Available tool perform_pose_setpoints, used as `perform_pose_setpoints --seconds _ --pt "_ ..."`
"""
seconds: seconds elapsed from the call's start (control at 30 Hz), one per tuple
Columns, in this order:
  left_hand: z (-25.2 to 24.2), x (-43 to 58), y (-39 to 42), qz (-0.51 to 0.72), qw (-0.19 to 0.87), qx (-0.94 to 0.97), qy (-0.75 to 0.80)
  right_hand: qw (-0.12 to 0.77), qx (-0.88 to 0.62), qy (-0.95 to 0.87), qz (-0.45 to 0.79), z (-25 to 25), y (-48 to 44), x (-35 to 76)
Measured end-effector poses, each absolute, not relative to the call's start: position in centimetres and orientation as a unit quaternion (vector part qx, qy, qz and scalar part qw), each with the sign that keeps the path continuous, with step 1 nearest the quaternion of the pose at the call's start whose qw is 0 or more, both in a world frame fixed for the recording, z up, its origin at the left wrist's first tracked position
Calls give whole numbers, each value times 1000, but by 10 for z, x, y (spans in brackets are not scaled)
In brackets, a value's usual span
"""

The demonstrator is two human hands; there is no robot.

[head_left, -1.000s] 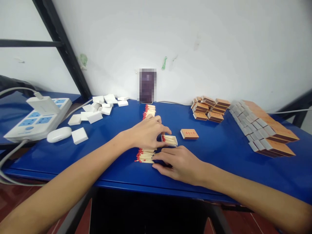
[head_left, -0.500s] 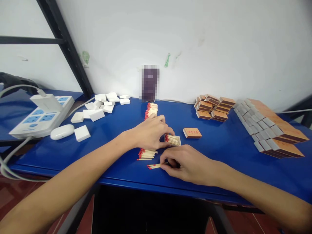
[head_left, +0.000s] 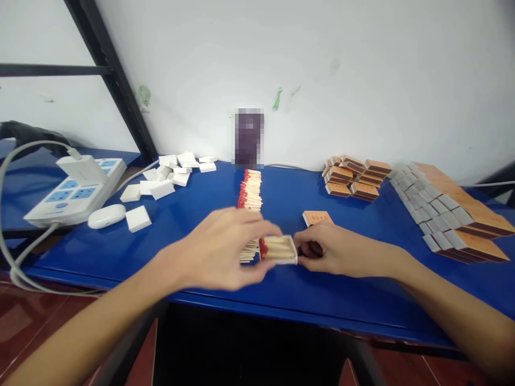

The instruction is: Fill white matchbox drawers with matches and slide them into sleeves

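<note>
My left hand [head_left: 225,246] grips a small white matchbox tray [head_left: 286,261] between thumb and fingers, lifted over the front of the table. Inside it lie matches [head_left: 279,248] with their red heads toward my left palm. At the tray's right end, the thumb and fingertips of my right hand [head_left: 336,249] close against its corners. Behind my left hand runs a long row of loose matches [head_left: 252,190], its middle hidden by that hand. An orange matchbox sleeve [head_left: 316,216] lies just beyond my right hand, partly covered by it.
White matchbox trays [head_left: 161,187] are heaped at the back left, near a white rounded case [head_left: 107,216] and a power strip [head_left: 76,193]. Orange matchboxes [head_left: 356,177] are piled at the back right, with stacked sleeves [head_left: 462,209] farther right. A blurred dark object [head_left: 248,139] leans on the wall.
My left hand has brought the tray toward me, off the row. My right hand has left the front edge, where it pinched a few matches, and moved to the tray's right end.
</note>
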State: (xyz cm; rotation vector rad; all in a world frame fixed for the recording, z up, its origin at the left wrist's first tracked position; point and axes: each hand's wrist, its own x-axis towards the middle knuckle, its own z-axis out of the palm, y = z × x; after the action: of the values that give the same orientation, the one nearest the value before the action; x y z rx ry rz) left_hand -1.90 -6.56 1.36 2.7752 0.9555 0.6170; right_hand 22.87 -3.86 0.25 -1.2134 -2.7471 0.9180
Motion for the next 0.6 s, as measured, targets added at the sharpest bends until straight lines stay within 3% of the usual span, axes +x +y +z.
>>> perform_pose_setpoints --seconds 0.2,0.6 --pt "-20 -27 -121 218 96 894 380 9 -386 -879 280 0 -38 226" --pt "-37 -26 -125 264 146 854 424 14 -384 -881 276 -5 -35 230"
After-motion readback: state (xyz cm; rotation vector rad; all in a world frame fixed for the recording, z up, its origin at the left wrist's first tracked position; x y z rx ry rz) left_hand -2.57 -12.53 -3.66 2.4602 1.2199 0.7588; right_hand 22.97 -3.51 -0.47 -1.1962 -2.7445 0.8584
